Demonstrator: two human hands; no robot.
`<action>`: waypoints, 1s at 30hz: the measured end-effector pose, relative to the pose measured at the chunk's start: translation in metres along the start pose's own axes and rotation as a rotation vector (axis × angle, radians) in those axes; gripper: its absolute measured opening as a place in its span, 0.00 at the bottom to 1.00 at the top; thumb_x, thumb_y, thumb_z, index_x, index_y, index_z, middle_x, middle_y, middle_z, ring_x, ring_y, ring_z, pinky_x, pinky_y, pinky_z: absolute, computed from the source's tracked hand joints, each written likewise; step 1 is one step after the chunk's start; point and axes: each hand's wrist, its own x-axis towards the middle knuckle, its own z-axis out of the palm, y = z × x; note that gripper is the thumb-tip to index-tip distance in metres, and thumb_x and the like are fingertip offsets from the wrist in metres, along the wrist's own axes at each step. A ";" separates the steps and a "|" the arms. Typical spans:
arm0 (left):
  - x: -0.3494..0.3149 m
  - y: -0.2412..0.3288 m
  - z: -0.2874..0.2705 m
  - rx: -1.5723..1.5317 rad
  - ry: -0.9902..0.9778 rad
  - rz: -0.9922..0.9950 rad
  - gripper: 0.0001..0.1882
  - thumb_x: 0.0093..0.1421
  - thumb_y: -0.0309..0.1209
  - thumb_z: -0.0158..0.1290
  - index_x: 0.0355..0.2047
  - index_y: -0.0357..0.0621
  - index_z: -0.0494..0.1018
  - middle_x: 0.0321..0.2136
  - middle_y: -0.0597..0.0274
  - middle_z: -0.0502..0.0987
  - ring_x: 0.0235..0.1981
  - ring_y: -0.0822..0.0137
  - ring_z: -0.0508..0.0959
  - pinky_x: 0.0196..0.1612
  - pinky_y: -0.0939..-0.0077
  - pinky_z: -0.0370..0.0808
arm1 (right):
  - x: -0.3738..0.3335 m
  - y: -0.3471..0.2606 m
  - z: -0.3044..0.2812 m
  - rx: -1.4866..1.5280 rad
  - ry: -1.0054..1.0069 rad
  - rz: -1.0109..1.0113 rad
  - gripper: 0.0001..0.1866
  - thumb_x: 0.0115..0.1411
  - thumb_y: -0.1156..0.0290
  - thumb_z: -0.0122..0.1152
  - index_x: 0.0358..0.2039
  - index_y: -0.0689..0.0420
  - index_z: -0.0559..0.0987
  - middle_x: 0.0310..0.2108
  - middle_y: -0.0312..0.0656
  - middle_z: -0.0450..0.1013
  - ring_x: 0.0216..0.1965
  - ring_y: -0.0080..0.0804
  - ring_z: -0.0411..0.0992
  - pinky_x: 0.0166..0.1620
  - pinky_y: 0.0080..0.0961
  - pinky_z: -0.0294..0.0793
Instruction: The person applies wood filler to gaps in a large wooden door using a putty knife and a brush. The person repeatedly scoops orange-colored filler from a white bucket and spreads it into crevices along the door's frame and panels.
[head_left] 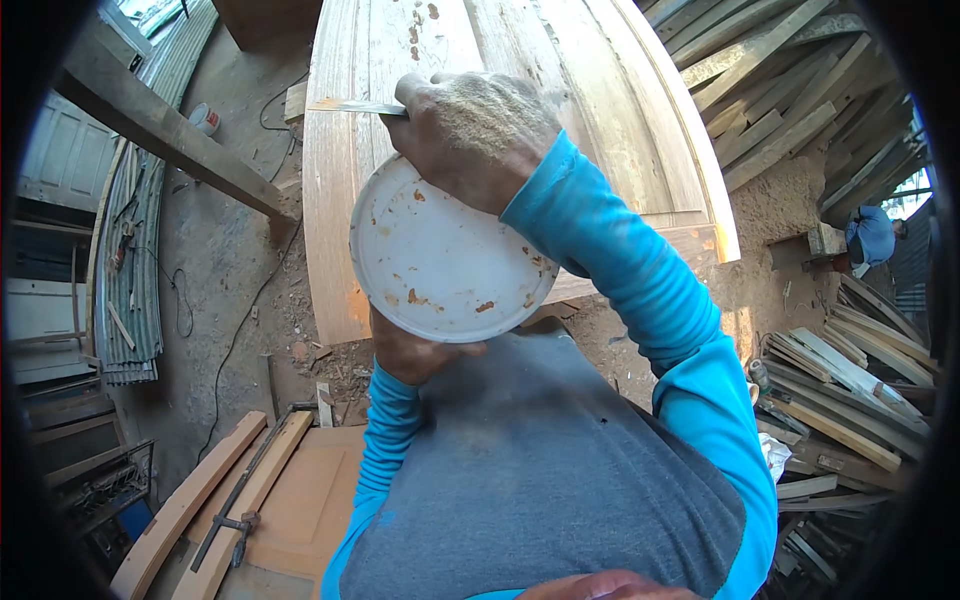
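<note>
My left hand (412,350) grips a round white plastic lid (455,262) from beneath, close in front of my body. Most of its fingers are hidden by the lid, which carries scattered orange-brown smears of putty. Dusted with sawdust, my right hand (482,130) is closed around a putty knife (360,106) above the lid's far edge. The knife's thin metal blade points left, with an orange-brown tint at its tip; its handle is hidden in the fist. Below both hands lies a pale wooden door (345,220) with raised panels and orange-brown filler patches.
A wooden post (170,120) slants across the left side, near stacked corrugated sheets (135,270). At lower left, a bar clamp (240,525) lies on brown boards. Timber piles (850,400) fill the right side, where another person (870,238) is at work. A cable (245,345) crosses the dusty floor.
</note>
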 end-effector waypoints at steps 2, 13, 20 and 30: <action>-0.014 -0.005 -0.015 0.102 -0.131 0.047 0.57 0.46 0.49 0.75 0.67 0.31 0.58 0.57 0.42 0.74 0.59 0.52 0.77 0.59 0.53 0.77 | 0.000 0.009 0.012 0.062 -0.085 0.075 0.19 0.71 0.55 0.54 0.36 0.60 0.79 0.27 0.58 0.79 0.33 0.58 0.80 0.39 0.53 0.77; -0.045 0.020 -0.077 -0.697 0.680 -0.074 0.38 0.63 0.37 0.54 0.70 0.32 0.57 0.63 0.43 0.69 0.63 0.50 0.71 0.68 0.48 0.67 | -0.021 0.063 -0.006 0.056 -0.175 -0.021 0.12 0.67 0.65 0.54 0.42 0.61 0.78 0.28 0.57 0.79 0.33 0.57 0.80 0.42 0.52 0.78; -0.060 0.020 -0.103 -0.506 0.847 -0.080 0.39 0.61 0.40 0.56 0.68 0.33 0.59 0.62 0.47 0.71 0.62 0.53 0.73 0.62 0.49 0.72 | -0.030 0.041 0.029 -0.149 -0.699 -0.328 0.08 0.63 0.68 0.59 0.36 0.54 0.84 0.35 0.50 0.81 0.39 0.51 0.81 0.43 0.47 0.79; -0.085 0.012 -0.084 -0.521 0.913 -0.136 0.42 0.61 0.40 0.55 0.72 0.37 0.55 0.65 0.46 0.67 0.65 0.50 0.69 0.68 0.45 0.67 | -0.026 0.012 0.108 -0.296 -0.900 -0.574 0.09 0.61 0.72 0.60 0.40 0.53 0.86 0.44 0.44 0.83 0.48 0.43 0.82 0.50 0.40 0.82</action>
